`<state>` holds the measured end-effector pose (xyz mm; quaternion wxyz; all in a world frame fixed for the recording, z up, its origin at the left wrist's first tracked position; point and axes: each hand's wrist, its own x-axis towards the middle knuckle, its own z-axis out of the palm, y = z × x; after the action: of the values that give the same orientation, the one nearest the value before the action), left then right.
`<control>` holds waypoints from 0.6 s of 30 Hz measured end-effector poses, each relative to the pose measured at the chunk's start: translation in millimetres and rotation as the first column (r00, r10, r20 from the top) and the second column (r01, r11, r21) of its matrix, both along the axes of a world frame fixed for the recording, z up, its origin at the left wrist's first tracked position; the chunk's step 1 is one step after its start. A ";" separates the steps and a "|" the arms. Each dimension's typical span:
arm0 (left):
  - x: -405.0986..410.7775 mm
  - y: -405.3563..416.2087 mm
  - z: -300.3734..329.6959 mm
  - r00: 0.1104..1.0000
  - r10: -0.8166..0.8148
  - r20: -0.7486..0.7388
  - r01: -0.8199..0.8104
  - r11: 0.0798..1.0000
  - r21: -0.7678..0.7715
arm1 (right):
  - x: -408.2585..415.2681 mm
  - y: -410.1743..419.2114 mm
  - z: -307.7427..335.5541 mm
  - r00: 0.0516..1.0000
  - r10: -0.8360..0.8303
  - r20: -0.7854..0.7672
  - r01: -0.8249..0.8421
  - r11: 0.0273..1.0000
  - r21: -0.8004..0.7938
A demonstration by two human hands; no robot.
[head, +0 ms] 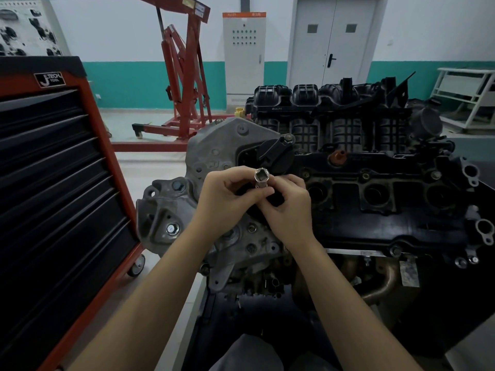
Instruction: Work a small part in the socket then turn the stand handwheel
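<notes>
A shiny metal socket (261,177) stands upright between both hands, its open hex end facing up. My left hand (226,199) grips its lower part with curled fingers and thumb. My right hand (288,204) pinches the same socket from the right, fingers curled against it. Both hands hover over the left end of a car engine (375,188) with a black valve cover and empty spark plug wells. What lies below the socket inside the hands is hidden.
A red and black tool cabinet (53,183) on castors stands close at the left. A red engine hoist (184,76) stands behind on the floor. Grey electrical cabinet (243,57), double door (332,41) and a white rack (466,97) line the far wall.
</notes>
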<state>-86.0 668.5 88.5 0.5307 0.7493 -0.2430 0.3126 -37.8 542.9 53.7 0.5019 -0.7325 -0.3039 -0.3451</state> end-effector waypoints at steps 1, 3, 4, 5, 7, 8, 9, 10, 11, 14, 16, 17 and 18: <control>-0.1 0.4 -0.5 1.000 -0.016 -0.008 0.016 1.000 -0.008 | -0.4 0.2 -0.1 1.000 0.002 0.015 -0.002 1.000 -0.011; -0.2 1.0 -0.4 0.998 -0.055 -0.024 0.055 0.998 -0.034 | -0.5 0.0 -0.9 1.000 0.004 0.002 -0.004 1.000 -0.008; -0.1 1.0 -0.1 0.997 -0.067 -0.029 0.066 0.997 -0.034 | 0.0 -0.1 -1.6 1.000 0.006 -0.019 -0.006 1.000 0.004; 0.1 1.0 0.3 0.997 -0.066 -0.027 0.066 0.998 -0.026 | 0.6 -0.3 -2.5 0.999 0.005 -0.036 -0.005 1.000 0.016; 1.4 0.6 0.1 1.000 -0.029 -0.004 0.029 1.000 -0.004 | 1.3 -0.1 -3.6 0.999 -0.005 -0.049 0.007 1.000 0.028; 1.9 0.3 -0.3 1.000 0.000 0.013 0.000 1.000 0.004 | 1.3 0.3 -3.3 0.999 -0.010 -0.050 0.012 1.000 0.028; 2.0 0.0 -0.9 0.999 0.022 0.028 -0.022 1.000 0.011 | 1.1 0.5 -2.8 0.999 -0.011 -0.046 0.012 1.000 0.028; 1.8 -0.5 -1.4 0.999 0.033 0.037 -0.034 0.999 0.012 | 0.7 0.8 -2.0 0.999 -0.008 -0.034 0.009 1.000 0.030; 1.6 -0.8 -2.0 0.998 0.037 0.040 -0.038 0.999 0.007 | 0.3 0.9 -1.5 1.000 -0.004 -0.019 0.005 1.000 0.029; 1.6 0.1 -2.6 0.999 0.020 0.029 -0.020 1.000 -0.012 | 0.5 0.5 -1.7 1.000 -0.001 0.006 0.001 1.000 -0.012; 1.7 0.5 -2.3 1.000 -0.011 0.014 0.011 1.000 0.000 | 0.9 -0.4 -2.8 1.000 0.003 -0.023 -0.003 1.000 -0.013; 1.7 0.3 -1.7 1.000 -0.016 0.016 0.016 1.000 0.012 | 0.9 -0.8 -3.0 0.999 0.005 -0.048 -0.005 1.000 0.000; 1.6 0.2 -1.2 1.000 -0.011 0.025 0.011 1.000 0.021 | 0.7 -0.9 -3.1 0.997 0.005 -0.071 -0.004 1.000 0.013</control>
<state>-84.4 668.8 87.4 0.5214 0.7496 -0.2572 0.3164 -37.1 542.0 50.5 0.5179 -0.7404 -0.2853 -0.3195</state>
